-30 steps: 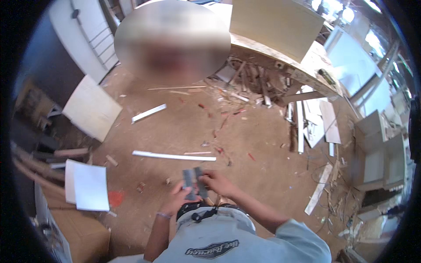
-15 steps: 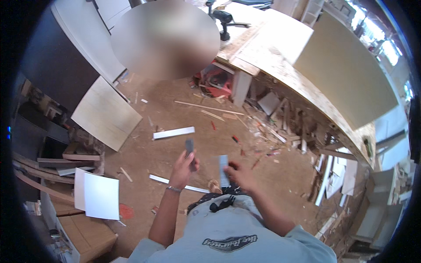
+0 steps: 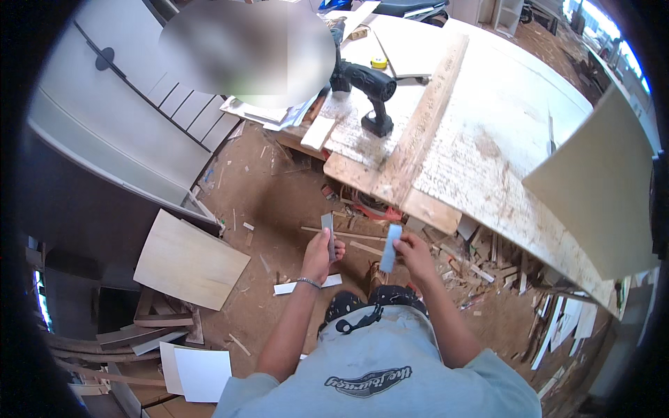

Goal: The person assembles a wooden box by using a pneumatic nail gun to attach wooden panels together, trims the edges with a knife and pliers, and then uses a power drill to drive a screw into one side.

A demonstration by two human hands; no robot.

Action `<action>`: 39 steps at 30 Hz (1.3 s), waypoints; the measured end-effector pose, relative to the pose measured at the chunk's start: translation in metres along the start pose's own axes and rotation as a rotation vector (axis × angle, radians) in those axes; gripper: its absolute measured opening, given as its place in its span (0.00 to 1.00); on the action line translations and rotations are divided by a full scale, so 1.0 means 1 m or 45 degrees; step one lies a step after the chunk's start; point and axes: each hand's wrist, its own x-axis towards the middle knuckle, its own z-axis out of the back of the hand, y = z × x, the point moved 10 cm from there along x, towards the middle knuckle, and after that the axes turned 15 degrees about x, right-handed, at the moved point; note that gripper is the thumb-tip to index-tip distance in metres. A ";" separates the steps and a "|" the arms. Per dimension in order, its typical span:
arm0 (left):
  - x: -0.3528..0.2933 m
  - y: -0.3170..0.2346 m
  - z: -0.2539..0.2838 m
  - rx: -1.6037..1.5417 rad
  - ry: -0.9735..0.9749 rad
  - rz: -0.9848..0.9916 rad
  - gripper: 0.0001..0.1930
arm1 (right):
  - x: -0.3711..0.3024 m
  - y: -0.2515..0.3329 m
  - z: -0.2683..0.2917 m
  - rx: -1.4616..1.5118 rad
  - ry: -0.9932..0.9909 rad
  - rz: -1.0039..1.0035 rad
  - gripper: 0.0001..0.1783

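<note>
My left hand (image 3: 318,256) is closed around a narrow grey strip (image 3: 327,223), which stands up past the fingers. In my right hand (image 3: 417,259), a flat, pale blue-grey strip (image 3: 390,249) is pinched between thumb and fingers, tilted slightly. The two strips are apart, held in front of my body over the littered floor. What they are made of is too small to tell. Beyond them stands a workbench (image 3: 488,150) with a black cordless drill (image 3: 376,94) upright near its left end.
A yellow tape measure (image 3: 378,63) and a long wooden strip (image 3: 425,111) lie on the bench. A large board (image 3: 599,195) leans at its right. Offcuts litter the floor; a loose panel (image 3: 188,259) and a white cabinet (image 3: 139,76) are on the left.
The view has moved forward, so the bench and drill appear nearer. Both hands are farther forward, still holding their strips, and the right one has lifted its strip higher.
</note>
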 end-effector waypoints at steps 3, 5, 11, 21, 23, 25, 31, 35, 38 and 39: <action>0.065 -0.063 -0.012 0.204 0.024 -0.032 0.16 | 0.083 0.061 -0.051 0.000 0.081 0.071 0.11; 0.115 -0.087 -0.023 0.233 0.183 -0.031 0.17 | 0.140 0.092 -0.084 0.010 0.152 0.138 0.12; 0.217 -0.154 -0.040 0.042 0.497 0.023 0.22 | 0.273 0.123 -0.161 -0.431 0.107 0.358 0.13; 0.431 -0.336 0.127 0.604 -0.057 -0.484 0.15 | 0.401 0.172 -0.273 -0.632 -0.010 0.240 0.18; 0.512 -0.366 0.159 0.733 -0.267 -0.515 0.14 | 0.413 0.165 -0.276 -0.622 -0.025 0.188 0.18; 0.580 -0.391 0.190 0.982 -0.507 -0.561 0.12 | 0.426 0.159 -0.279 -0.592 -0.026 0.160 0.14; 0.719 -0.403 0.226 1.540 -0.554 -0.466 0.17 | 0.453 0.196 -0.276 -0.298 -0.227 0.199 0.10; 0.757 -0.406 0.231 1.478 -0.557 -0.351 0.20 | 0.472 0.238 -0.267 -0.311 -0.471 0.511 0.11; 0.743 -0.421 0.223 1.978 -0.583 -0.407 0.24 | 0.491 0.257 -0.276 -0.342 -0.571 0.604 0.23; 0.728 -0.432 0.215 2.011 -0.660 -0.482 0.23 | 0.495 0.266 -0.277 -0.381 -0.625 0.658 0.26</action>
